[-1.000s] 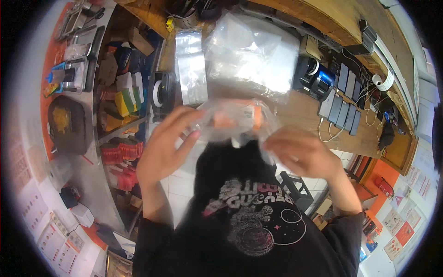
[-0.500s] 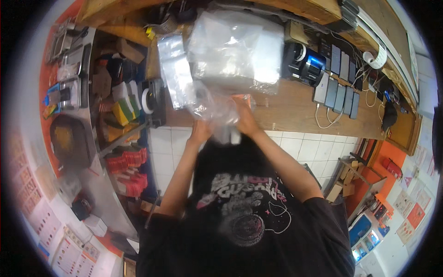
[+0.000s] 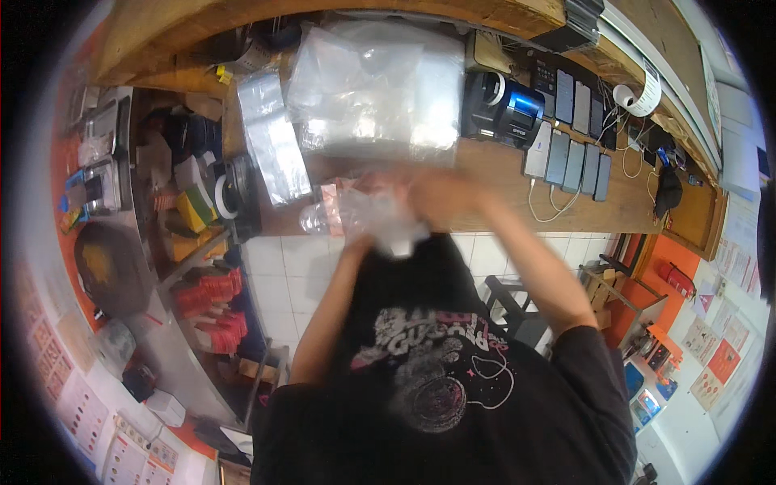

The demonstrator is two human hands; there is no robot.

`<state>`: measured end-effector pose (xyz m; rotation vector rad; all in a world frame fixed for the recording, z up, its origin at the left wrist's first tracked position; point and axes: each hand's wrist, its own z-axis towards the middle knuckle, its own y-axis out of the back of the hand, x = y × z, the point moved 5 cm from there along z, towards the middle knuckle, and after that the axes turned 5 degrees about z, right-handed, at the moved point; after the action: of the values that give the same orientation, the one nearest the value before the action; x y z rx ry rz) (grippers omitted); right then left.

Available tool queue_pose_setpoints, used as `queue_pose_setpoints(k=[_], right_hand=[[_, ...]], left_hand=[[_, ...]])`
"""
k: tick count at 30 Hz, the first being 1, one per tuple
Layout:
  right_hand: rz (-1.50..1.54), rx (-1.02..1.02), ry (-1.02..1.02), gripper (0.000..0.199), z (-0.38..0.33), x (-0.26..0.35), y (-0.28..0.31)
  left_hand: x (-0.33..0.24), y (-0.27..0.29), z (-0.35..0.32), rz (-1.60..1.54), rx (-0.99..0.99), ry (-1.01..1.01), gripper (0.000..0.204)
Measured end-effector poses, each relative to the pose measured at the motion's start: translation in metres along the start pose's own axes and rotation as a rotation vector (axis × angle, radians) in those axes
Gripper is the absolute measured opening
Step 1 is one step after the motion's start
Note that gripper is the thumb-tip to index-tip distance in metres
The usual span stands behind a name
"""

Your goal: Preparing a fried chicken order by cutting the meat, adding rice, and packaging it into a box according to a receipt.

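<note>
Wooden counter (image 3: 517,174), heaped clear plastic bags (image 3: 372,85).
Both hands, left (image 3: 360,242) and right (image 3: 440,194), seemingly grip one crumpled bag (image 3: 376,214); contents blurred.

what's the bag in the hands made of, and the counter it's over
The bag looks like thin clear plastic film: the shirt shows through it, it crumples, and it catches glossy highlights. Motion blur hides finer detail. The counter looks like wood with a smooth brown finish, judging by its warm colour and faint grain. Both the left hand and the right hand are blurred at the bag.
</note>
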<state>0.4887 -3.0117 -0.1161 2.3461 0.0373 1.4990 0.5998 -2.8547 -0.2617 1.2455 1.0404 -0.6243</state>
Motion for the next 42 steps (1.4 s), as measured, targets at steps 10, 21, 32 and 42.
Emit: queue_pose_setpoints(k=[10, 21, 32, 42], right_hand=[[-1.324, -0.729, 0.184, 0.03, 0.023, -0.206, 0.289], [-0.899, -0.516, -0.481, 0.029, 0.044, -0.226, 0.314], [-1.016, -0.605, -0.326, 0.046, 0.045, -0.213, 0.293], [-0.861, -0.722, -0.311, 0.024, -0.016, -0.153, 0.266]], left_hand=[[0.04, -0.038, -0.023, 0.089, -0.241, 0.103, 0.05], [-0.077, -0.006, 0.009, 0.85, -0.135, 0.106, 0.038], [-0.047, 0.027, 0.0, 0.509, 0.056, 0.005, 0.038], [-0.053, 0.044, 0.002, 0.1, 0.253, 0.19, 0.043]])
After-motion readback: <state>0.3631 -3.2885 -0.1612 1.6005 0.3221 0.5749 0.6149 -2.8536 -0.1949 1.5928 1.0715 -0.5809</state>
